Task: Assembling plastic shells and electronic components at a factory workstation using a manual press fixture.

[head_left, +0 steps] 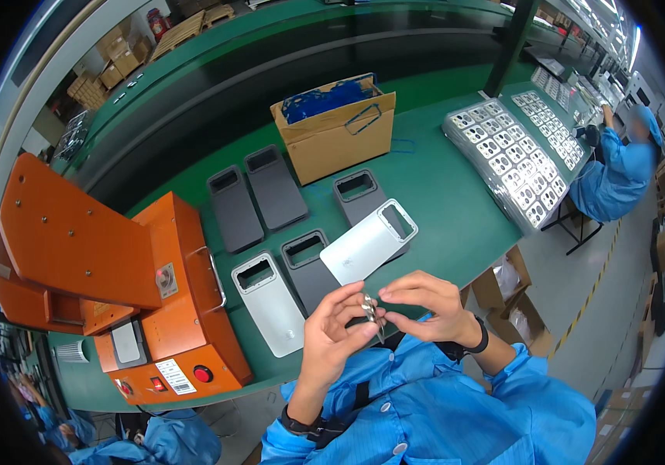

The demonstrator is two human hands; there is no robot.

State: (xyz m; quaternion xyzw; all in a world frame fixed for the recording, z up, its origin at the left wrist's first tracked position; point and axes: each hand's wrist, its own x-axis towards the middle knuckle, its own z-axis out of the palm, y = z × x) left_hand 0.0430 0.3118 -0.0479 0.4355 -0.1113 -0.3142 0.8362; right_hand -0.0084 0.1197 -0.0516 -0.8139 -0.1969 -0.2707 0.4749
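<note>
Close in front of my body, a small shiny metal part sits between my two hands; its exact kind is too small to make out. My left hand is closed on it, fingers curled and thumb pressing from below. From the other side, the thumb and forefinger of my right hand close on the part's edge. Just beyond my hands lies a silver housing with a rectangular opening, resting partly on dark grey housings. A second silver housing lies left of my left hand.
An orange press with a red button stands at the left. More dark housings lie behind. A cardboard box with blue lining stands at the back. Trays of metal plates fill the right side, where a co-worker sits.
</note>
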